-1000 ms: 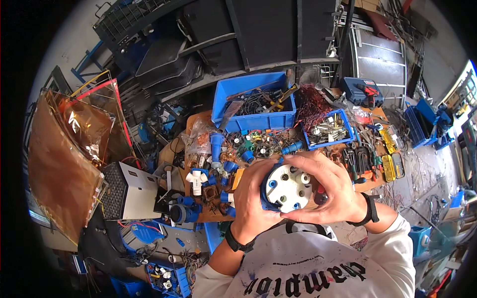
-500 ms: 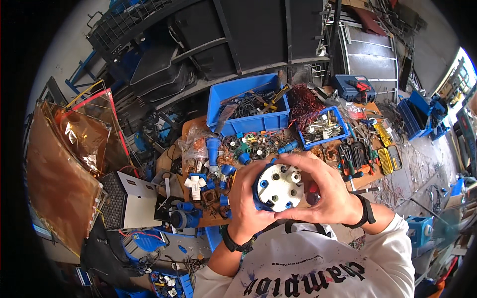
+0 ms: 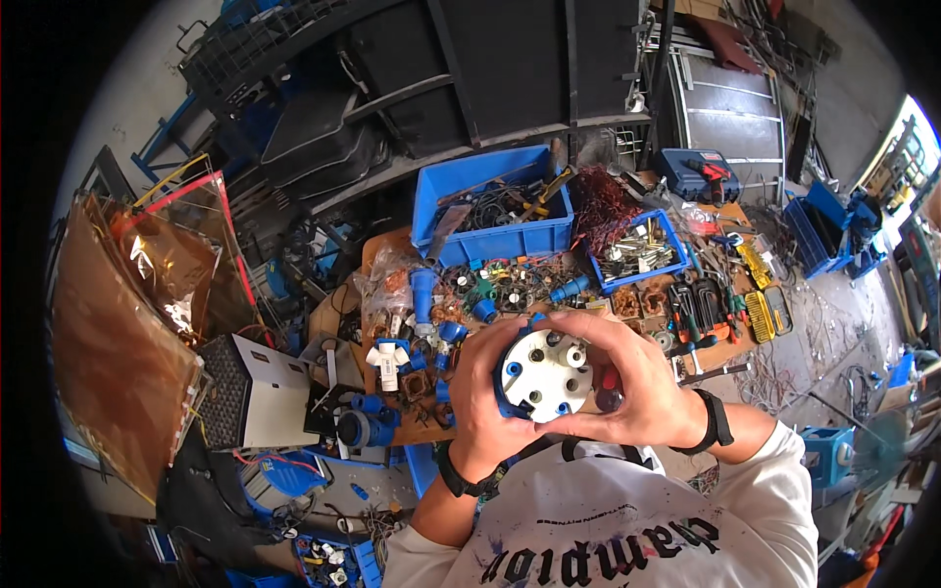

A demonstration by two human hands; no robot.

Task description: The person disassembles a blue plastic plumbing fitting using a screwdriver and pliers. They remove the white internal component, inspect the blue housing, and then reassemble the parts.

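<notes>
Just above the table's front edge, I hold a round industrial connector (image 3: 549, 397) with a white, holed face and a blue shell. The white face is turned up toward me. My left hand (image 3: 477, 392) wraps its left side, fingers curled and thumb at the lower rim. My right hand (image 3: 649, 397) closes around the right side, with fingers along the top and thumb along the bottom. Under the right palm shows a red and dark piece (image 3: 609, 380), mostly hidden; I cannot tell its kind. The connector's underside is out of sight.
A blue crate (image 3: 490, 243) of tools and cables stands at the back, beside a blue tray (image 3: 642, 277) of metal parts. Blue connector pieces, a white fitting (image 3: 388, 365) and loose parts cover the left side. Hand tools and a yellow bit case (image 3: 760, 317) lie right.
Both hands and the connector have shifted slightly left, and the connector's face has tilted a little. My grip on it stays the same.
</notes>
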